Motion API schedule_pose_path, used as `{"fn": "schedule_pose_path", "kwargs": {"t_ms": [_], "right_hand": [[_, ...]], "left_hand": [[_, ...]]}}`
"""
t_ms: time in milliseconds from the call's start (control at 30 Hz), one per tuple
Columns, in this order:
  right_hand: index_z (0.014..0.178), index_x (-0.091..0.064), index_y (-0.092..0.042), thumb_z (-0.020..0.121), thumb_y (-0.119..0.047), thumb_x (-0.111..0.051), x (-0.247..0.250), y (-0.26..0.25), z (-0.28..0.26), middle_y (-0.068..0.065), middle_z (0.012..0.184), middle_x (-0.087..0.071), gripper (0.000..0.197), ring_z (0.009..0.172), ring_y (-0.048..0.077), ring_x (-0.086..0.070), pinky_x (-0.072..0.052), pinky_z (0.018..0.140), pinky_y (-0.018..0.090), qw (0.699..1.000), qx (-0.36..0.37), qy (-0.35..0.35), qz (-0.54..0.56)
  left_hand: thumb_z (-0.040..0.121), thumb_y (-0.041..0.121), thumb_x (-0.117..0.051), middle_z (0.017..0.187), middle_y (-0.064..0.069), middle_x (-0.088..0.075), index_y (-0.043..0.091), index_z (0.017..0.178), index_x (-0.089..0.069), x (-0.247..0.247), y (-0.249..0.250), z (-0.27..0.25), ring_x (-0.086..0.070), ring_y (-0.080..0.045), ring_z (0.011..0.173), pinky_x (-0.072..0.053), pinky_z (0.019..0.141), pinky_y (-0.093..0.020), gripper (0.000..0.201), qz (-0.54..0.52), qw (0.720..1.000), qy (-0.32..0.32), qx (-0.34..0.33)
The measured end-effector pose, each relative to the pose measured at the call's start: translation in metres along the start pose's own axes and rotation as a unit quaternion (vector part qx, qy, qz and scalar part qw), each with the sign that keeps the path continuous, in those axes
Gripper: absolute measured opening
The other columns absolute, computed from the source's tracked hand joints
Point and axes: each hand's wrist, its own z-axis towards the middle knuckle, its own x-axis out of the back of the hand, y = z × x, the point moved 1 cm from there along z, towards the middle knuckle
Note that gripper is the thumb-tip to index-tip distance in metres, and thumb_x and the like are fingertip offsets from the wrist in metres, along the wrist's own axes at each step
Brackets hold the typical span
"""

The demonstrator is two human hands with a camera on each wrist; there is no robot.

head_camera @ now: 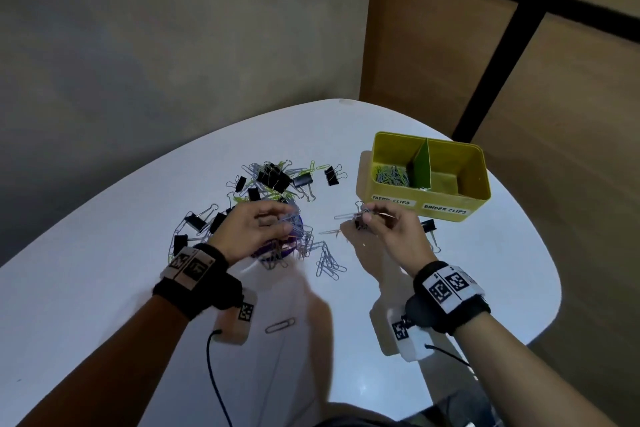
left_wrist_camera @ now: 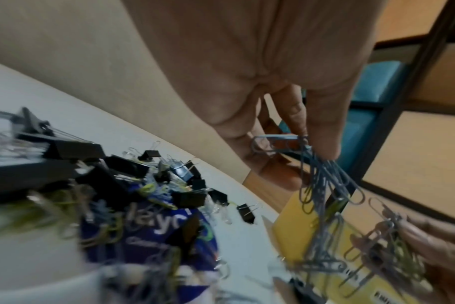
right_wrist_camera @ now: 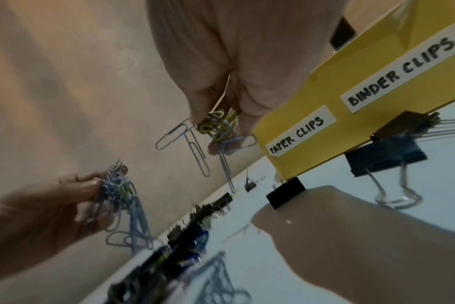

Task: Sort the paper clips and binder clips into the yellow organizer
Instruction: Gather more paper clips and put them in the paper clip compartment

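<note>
The yellow organizer (head_camera: 446, 199) stands at the table's right, labelled PAPER CLIPS on its left half and BINDER CLIPS on its right. Its left compartment holds paper clips (head_camera: 391, 175); the right one looks bare. My left hand (head_camera: 263, 224) hovers over the pile and pinches a tangled bunch of silver paper clips (left_wrist_camera: 322, 176). My right hand (head_camera: 372, 218), just in front of the organizer, pinches a bunch of silver and yellow paper clips (right_wrist_camera: 218, 127). Black binder clips (head_camera: 273, 177) and loose paper clips (head_camera: 329, 263) lie scattered in the middle of the table.
A purple printed wrapper (head_camera: 277, 250) lies under the pile by my left hand. One binder clip (head_camera: 428, 226) lies against the organizer's front. A single paper clip (head_camera: 280, 325) lies near the front edge. The white table (head_camera: 138, 236) ends at a wall behind.
</note>
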Motion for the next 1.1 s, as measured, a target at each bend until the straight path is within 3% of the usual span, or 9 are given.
{"fn": "schedule_pose_path", "kwargs": {"t_ms": [233, 367, 533, 667, 767, 900, 967, 1033, 1100], "right_hand": [[0.101, -0.060, -0.002, 0.091, 0.000, -0.056, 0.029, -0.042, 0.021, 0.000, 0.089, -0.067, 0.011, 0.078, 0.000, -0.068, -0.056, 0.077, 0.019, 0.985, 0.018, 0.070, 0.158], [0.088, -0.063, -0.018, 0.090, -0.007, -0.060, 0.052, -0.051, 0.053, 0.004, 0.094, -0.067, 0.012, 0.094, 0.018, -0.065, -0.053, 0.092, 0.037, 0.975, 0.015, 0.150, 0.165], [0.099, -0.066, -0.012, 0.090, -0.011, -0.062, 0.069, -0.035, 0.101, 0.009, 0.100, -0.067, 0.010, 0.094, 0.018, -0.062, -0.051, 0.096, 0.038, 0.974, -0.036, 0.197, 0.105], [0.120, -0.063, -0.006, 0.094, -0.007, -0.052, 0.071, -0.014, 0.120, 0.012, 0.126, -0.062, 0.028, 0.119, 0.026, -0.055, -0.041, 0.106, 0.038, 0.988, -0.097, 0.103, -0.068], [0.133, -0.053, -0.010, 0.095, -0.001, -0.043, 0.074, -0.012, 0.114, 0.006, 0.138, -0.053, 0.040, 0.130, 0.023, -0.046, -0.036, 0.101, 0.025, 0.989, -0.100, 0.058, -0.094], [0.128, -0.058, -0.016, 0.092, -0.003, -0.052, 0.070, -0.020, 0.093, 0.004, 0.132, -0.059, 0.038, 0.123, 0.018, -0.052, -0.040, 0.102, 0.026, 0.991, -0.027, 0.068, -0.110], [0.118, -0.064, -0.019, 0.090, -0.008, -0.058, 0.061, -0.030, 0.075, 0.002, 0.122, -0.064, 0.030, 0.113, 0.014, -0.057, -0.046, 0.099, 0.031, 0.986, 0.034, 0.085, -0.137], [0.108, -0.067, -0.019, 0.088, -0.012, -0.063, 0.049, -0.039, 0.052, 0.000, 0.109, -0.065, 0.022, 0.100, 0.011, -0.059, -0.049, 0.090, 0.026, 0.981, 0.091, 0.085, -0.150], [0.099, -0.069, -0.018, 0.084, -0.016, -0.068, 0.030, -0.040, 0.029, -0.001, 0.093, -0.067, 0.015, 0.085, 0.012, -0.061, -0.048, 0.078, 0.022, 0.976, 0.115, 0.049, -0.177]], "left_hand": [[0.080, -0.007, -0.062, 0.078, -0.002, -0.073, 0.012, 0.094, -0.068, -0.037, 0.067, 0.045, -0.070, -0.015, 0.071, -0.057, 0.067, -0.020, 0.024, -0.143, 0.988, 0.011, -0.053], [0.082, -0.002, -0.064, 0.087, -0.006, -0.062, 0.012, 0.096, -0.068, -0.067, 0.107, 0.089, -0.068, -0.016, 0.070, -0.059, 0.071, -0.024, 0.020, -0.131, 0.987, 0.027, -0.084], [0.083, 0.002, -0.066, 0.088, -0.006, -0.055, 0.006, 0.103, -0.066, -0.109, 0.118, 0.149, -0.064, -0.025, 0.078, -0.060, 0.076, -0.033, 0.021, -0.026, 0.996, 0.053, -0.069], [0.083, 0.017, -0.067, 0.108, -0.007, -0.068, 0.011, 0.108, -0.068, -0.133, 0.102, 0.169, -0.062, -0.021, 0.101, -0.049, 0.094, -0.031, 0.025, 0.218, 0.975, 0.001, -0.048], [0.087, 0.017, -0.062, 0.119, -0.008, -0.066, 0.012, 0.117, -0.064, -0.134, 0.093, 0.167, -0.060, -0.022, 0.109, -0.046, 0.101, -0.034, 0.030, 0.258, 0.965, -0.045, -0.030], [0.090, 0.002, -0.055, 0.102, -0.014, -0.068, 0.001, 0.112, -0.064, -0.120, 0.088, 0.153, -0.067, -0.007, 0.078, -0.055, 0.077, -0.018, 0.023, 0.103, 0.993, -0.054, -0.034], [0.090, -0.001, -0.054, 0.094, -0.019, -0.068, 0.000, 0.103, -0.065, -0.105, 0.085, 0.139, -0.066, -0.014, 0.072, -0.057, 0.073, -0.025, 0.017, 0.037, 0.998, -0.038, -0.026], [0.090, 0.000, -0.055, 0.082, -0.015, -0.069, 0.004, 0.097, -0.066, -0.087, 0.073, 0.122, -0.064, -0.011, 0.062, -0.055, 0.059, -0.019, 0.013, 0.088, 0.995, -0.032, -0.026], [0.090, 0.002, -0.055, 0.077, -0.010, -0.070, 0.007, 0.096, -0.068, -0.069, 0.053, 0.101, -0.062, -0.004, 0.055, -0.049, 0.053, -0.010, 0.016, 0.240, 0.968, -0.062, -0.037]]}}
